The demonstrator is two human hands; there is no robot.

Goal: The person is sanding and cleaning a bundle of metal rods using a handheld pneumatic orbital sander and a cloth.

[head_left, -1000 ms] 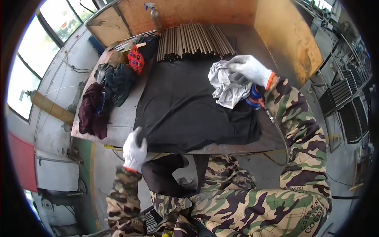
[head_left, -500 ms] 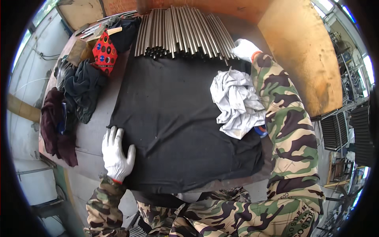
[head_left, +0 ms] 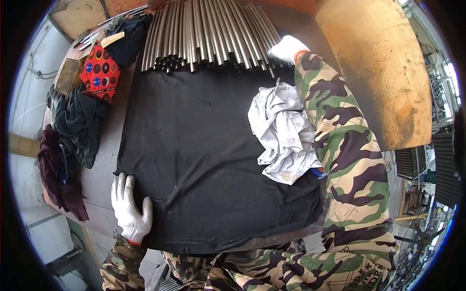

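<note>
A black cloth point(head_left: 194, 126) covers the middle of the table. At its near left edge lies my left hand point(head_left: 130, 208) in a white knit glove, flat with its fingers stretched out and holding nothing. Stacked at the far end of the cloth is a pile of metal tubes point(head_left: 204, 34), their open ends facing me. My right hand point(head_left: 287, 49), also gloved in white, reaches to the right side of this pile and touches the outer tubes. Its fingertips are hidden, so its grip is unclear. A crumpled white cloth point(head_left: 284, 128) lies beside my right forearm.
On the left are a red patterned box point(head_left: 99, 75), a dark green garment point(head_left: 80, 121) and a maroon cloth point(head_left: 58, 174). A worn yellowish board point(head_left: 374, 72) stands along the right. Round a blue-and-orange object point(head_left: 318, 172) peeks from under the white cloth.
The view has shifted, so the table's contents sit further left in it. My right hand stays at the right side of the tubes, and my left hand still rests at the cloth's edge.
</note>
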